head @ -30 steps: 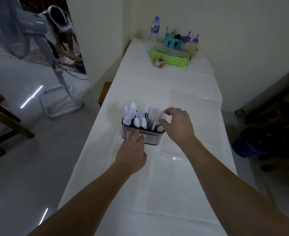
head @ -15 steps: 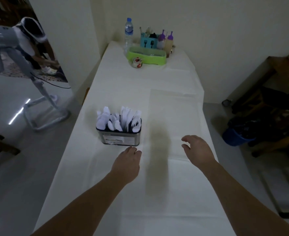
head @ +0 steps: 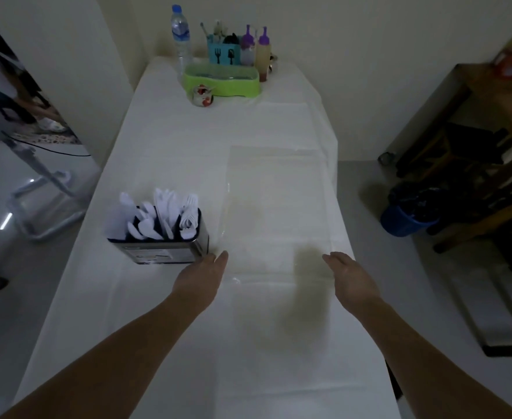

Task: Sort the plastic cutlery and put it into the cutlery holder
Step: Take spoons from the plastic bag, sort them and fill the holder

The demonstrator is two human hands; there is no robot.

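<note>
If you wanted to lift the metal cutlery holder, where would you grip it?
Probably around the bare steel walls of the cutlery holder, low down, coming from the near side. The white cutlery sticks out above the rim, blocking a grip from the top.

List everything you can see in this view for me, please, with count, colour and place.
cutlery holder: one, metal, table's near left
plastic cutlery: many, white, standing in holder
plastic sheet: one, clear, flat right of holder
water bottle: one, clear, blue cap, far end
green tray: one, far end
blue caddy: one, behind tray
squeeze bottles: two, purple caps, far end
small jar: one, before tray
blue bin: one, floor right
left hand: open, beside holder
right hand: open, over sheet
</note>
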